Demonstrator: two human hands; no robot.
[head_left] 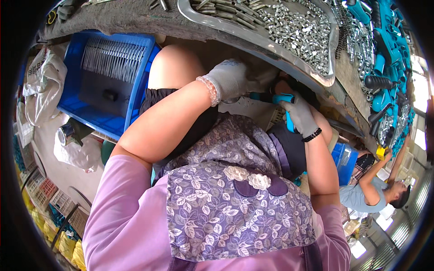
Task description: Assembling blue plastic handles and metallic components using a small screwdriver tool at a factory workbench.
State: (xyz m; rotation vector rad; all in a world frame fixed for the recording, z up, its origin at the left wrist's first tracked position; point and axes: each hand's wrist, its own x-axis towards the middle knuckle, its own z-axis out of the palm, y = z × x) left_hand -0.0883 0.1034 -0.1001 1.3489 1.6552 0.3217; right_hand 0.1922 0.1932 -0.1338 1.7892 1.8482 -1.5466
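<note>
A: Item one, right hand?
B: Right hand (298,113) — grey glove, black bead bracelet (312,134); fingers wrapped round a teal handle (290,121).

A: Location of the handle?
B: Over the lap, toward the right knee, on the near side of the bench (135,20) edge.

A: Item two, left hand?
B: Left hand (229,76), grey glove, clear bead bracelet (209,90); left of the handle, at the bench edge. Its fingers are blurred in shadow; whether they pinch anything, I cannot tell.

A: Left side?
B: One blue crate (135,97), a row of thin metal pieces (110,56) along its far end, a small black block (110,95) inside. Further left, one white sack (44,88).

A: Far right, on the bench?
B: One metal tray (333,67): long pins (226,12) left, short metal cylinders (298,38) right. Beyond it — teal parts (389,52), heaped.

A: Right edge?
B: One co-worker (373,194), grey top, arms raised toward the bench.
</note>
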